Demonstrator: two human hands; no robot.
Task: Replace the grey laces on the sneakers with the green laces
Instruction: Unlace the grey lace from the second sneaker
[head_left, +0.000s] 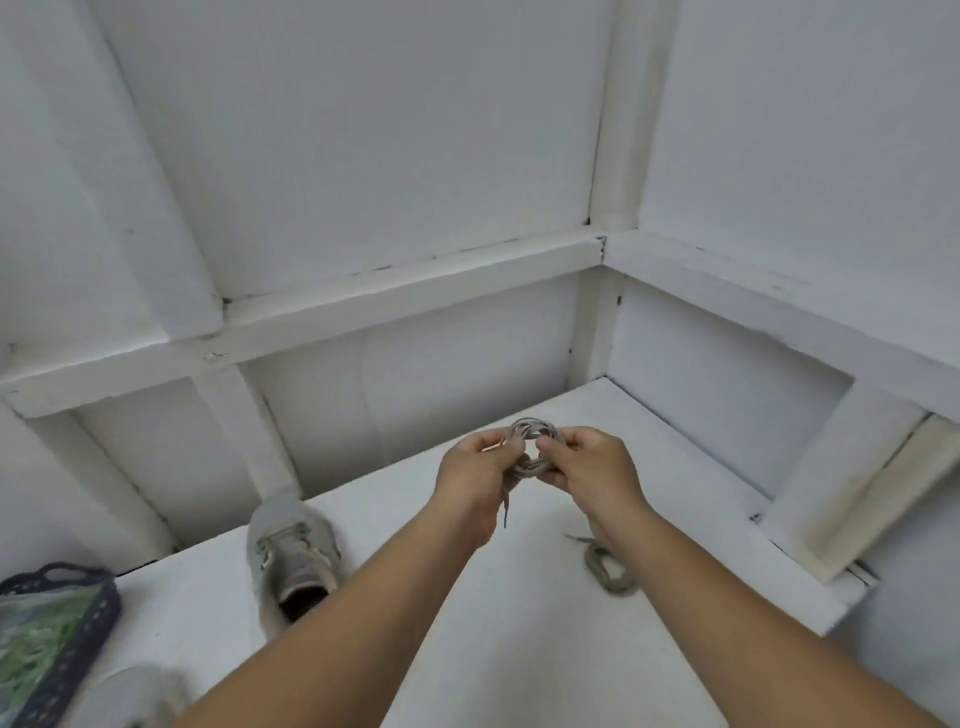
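Note:
Both my hands are raised above the white table (519, 623) and hold a coiled grey lace (535, 441) between them. My left hand (480, 467) grips the coil's left side, and one lace end hangs down below it. My right hand (592, 462) pinches the coil's right side. A grey sneaker (293, 556) without laces lies on the table to the left, toe pointing away. Part of a second grey sneaker (130, 696) shows blurred at the bottom left. Another grey lace (608, 569) lies bundled on the table under my right forearm.
A dark blue basket (67, 649) with something green inside stands at the table's left edge. White panelled walls close the table in at the back and right. A white ledge (852, 499) juts out at the right.

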